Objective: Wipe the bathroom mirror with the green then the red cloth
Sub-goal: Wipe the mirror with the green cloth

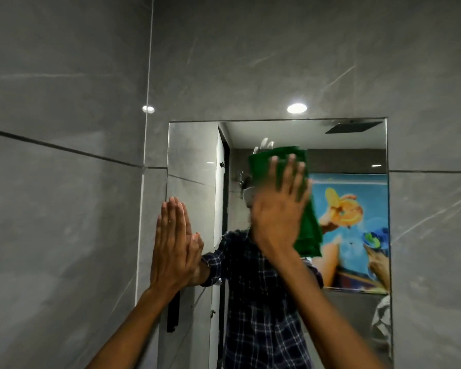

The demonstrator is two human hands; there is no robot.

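right hand point(278, 209) flat on green cloth point(308, 230) (blurred), against mirror point(357, 145)

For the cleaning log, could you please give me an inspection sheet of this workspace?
Surface: bathroom mirror set in grey tiled wall.
Job's things: green cloth pressed flat on the glass, upper middle; red cloth not seen.
Clutter: nothing seen.
Hands: right hand spread flat over the cloth; left hand flat at the mirror's left edge, empty.
Cables: nothing seen.
Surroundings: two ceiling-light glares on the tiles; colourful poster and checked shirt reflected.
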